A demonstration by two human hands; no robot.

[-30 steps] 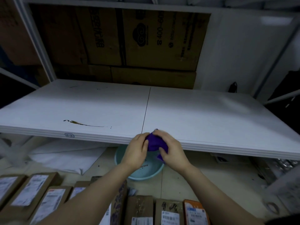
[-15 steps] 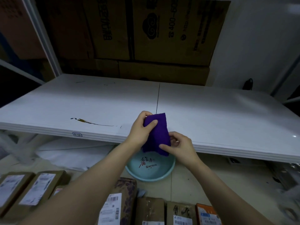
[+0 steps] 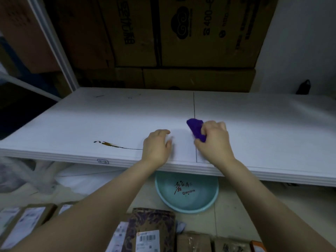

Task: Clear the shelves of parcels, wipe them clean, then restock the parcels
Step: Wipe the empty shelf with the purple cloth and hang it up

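Where the floor meets the bottom edge of the view, parcels [image 3: 147, 233] lie flat in a row from seven to five o'clock: plain brown cartons with white shipping labels at seven, a dark patterned packet with a barcode label at six, more brown boxes and an orange-cornered one toward five. The label print is too blurred to read. Just beyond them, at six o'clock, a pale teal basin [image 3: 187, 195] sits on the floor, half tucked under the shelf edge; it looks empty, with red brush-script characters and a small red logo on its inside bottom, neither legible.

Above it runs the white shelf [image 3: 72, 128], bare of parcels, a dark seam crossing it at centre, a brown-and-green streaked stain [image 3: 112, 144] at nine o'clock and a small tag on its front lip. The left hand [image 3: 157, 146] rests palm-down on the board, fingers loosely together. The right hand [image 3: 212, 139], just at its three o'clock, is curled around a bunched purple cloth [image 3: 195, 129], pressing it to the shelf beside the seam.

At twelve o'clock, stacked cardboard boxes [image 3: 200, 33] stand behind the shelf, printed sideways with a cloud logo and digits that appear to begin "400-6".
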